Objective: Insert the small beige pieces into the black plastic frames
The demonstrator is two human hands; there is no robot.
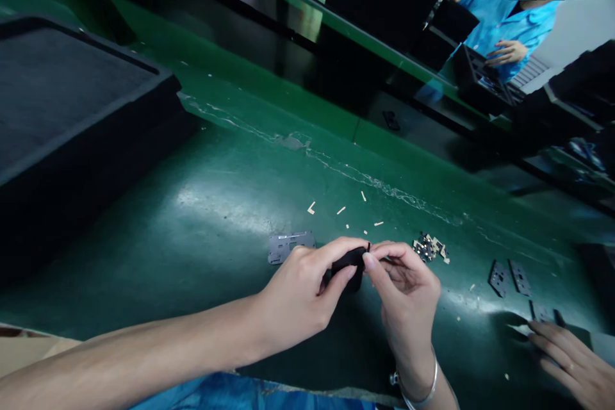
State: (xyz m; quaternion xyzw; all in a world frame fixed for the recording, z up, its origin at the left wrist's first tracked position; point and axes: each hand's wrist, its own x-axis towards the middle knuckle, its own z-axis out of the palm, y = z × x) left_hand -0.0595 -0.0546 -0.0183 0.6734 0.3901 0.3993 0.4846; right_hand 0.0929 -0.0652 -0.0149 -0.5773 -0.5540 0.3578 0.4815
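My left hand (300, 298) grips a small black plate-like part (353, 262) between thumb and fingers, low over the green bench. At the part's right edge my right hand (410, 288) is closed in a pinch, thumb against forefinger. A thin dark sliver shows at those fingertips, too small to name. Fingers cover much of the black part. Just beyond my left hand lies a flat grey plate (288, 246) with small holes, partly hidden by that hand. To the right of my right hand is a small pile of black and cream bits (430, 248).
Cream scraps (341, 210) are scattered on the green bench (230, 205). A large black foam tray (72, 90) stands at left. Dark plates (500, 278) lie at right near another person's hand (571, 355). A person in blue (509, 25) handles black boxes across the bench.
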